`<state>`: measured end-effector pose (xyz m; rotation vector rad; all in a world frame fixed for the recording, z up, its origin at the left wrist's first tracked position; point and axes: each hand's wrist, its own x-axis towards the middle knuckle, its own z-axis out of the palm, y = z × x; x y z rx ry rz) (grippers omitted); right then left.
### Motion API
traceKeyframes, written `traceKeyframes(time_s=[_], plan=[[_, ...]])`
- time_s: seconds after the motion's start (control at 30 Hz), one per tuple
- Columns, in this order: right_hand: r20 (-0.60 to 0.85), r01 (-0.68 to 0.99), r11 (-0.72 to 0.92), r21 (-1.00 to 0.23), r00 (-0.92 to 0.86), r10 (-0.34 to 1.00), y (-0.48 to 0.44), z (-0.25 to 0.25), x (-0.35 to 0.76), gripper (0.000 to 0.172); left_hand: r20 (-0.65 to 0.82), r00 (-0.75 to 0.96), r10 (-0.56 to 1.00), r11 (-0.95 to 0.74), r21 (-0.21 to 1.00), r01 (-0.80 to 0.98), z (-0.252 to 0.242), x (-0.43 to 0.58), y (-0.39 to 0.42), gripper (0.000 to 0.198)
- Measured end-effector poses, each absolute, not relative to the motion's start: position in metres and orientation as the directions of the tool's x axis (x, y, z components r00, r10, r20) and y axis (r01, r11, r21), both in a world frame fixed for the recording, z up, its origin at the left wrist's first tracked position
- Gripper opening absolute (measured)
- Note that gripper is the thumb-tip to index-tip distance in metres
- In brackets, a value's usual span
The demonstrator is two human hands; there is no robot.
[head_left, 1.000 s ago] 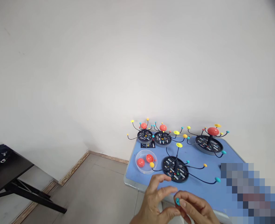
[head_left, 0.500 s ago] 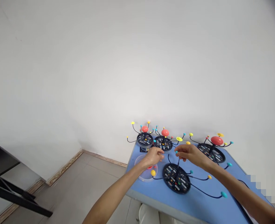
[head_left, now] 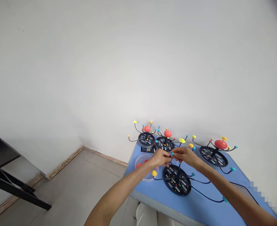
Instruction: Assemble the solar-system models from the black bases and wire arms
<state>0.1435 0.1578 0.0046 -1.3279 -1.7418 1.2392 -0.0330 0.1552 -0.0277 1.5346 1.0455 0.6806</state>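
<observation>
Over the nearest solar system model (head_left: 176, 180), a black disc base with thin curved arms, both my hands meet. My right hand (head_left: 186, 156) pinches a small blue ball (head_left: 172, 153) with its fingertips. Right beside it, my left hand (head_left: 161, 158) has its fingers closed where one upright curved arm of the model stands; they cover that arm's tip. A yellow ball (head_left: 154, 173) and a small teal ball (head_left: 193, 174) sit on other arms. No big red ball tops this model's central post.
Three models with red centre balls stand along the wall: left (head_left: 147, 129), middle (head_left: 168, 133) and right (head_left: 221, 144). A clear round tub (head_left: 148, 180) with red pieces is under my left forearm. The blue table (head_left: 150, 196) has its front edge near me.
My left hand has moved right to the model's upright arm. My right hand has brought the blue ball left and slightly down, so the hands now nearly touch.
</observation>
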Motion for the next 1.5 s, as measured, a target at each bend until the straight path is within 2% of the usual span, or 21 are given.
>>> traceKeyframes(time_s=[0.2, 0.73, 1.1, 1.23, 1.37, 1.5], plan=[[-0.068, 0.367, 0.056, -0.928, -0.316, 0.946, 0.156, 0.005, 0.139, 0.028, -0.109, 0.456, 0.883, 0.004, 0.974, 0.225, -0.028, -0.034, 0.155, 0.037], [-0.056, 0.368, 0.080, -0.926, -0.344, 0.937, 0.155, 0.004, 0.141, 0.024, -0.119, 0.466, 0.877, 0.026, 0.979, 0.200, -0.033, -0.033, 0.158, 0.035], [0.007, 0.422, 0.185, -0.888, -0.389, 0.921, 0.155, 0.006, 0.142, 0.027, -0.121, 0.460, 0.879, 0.041, 0.983, 0.181, -0.032, -0.030, 0.157, 0.040], [0.052, 0.493, 0.269, -0.828, -0.409, 0.911, 0.153, 0.006, 0.143, 0.023, -0.121, 0.460, 0.880, 0.050, 0.985, 0.165, -0.033, -0.029, 0.158, 0.036], [0.155, 0.577, 0.425, -0.697, -0.457, 0.876, 0.149, 0.010, 0.141, 0.017, -0.121, 0.449, 0.885, 0.057, 0.986, 0.154, -0.036, -0.029, 0.159, 0.025], [0.224, 0.596, 0.579, -0.557, -0.563, 0.795, 0.146, 0.017, 0.138, 0.024, -0.108, 0.429, 0.897, 0.052, 0.989, 0.141, -0.039, -0.030, 0.160, 0.020]])
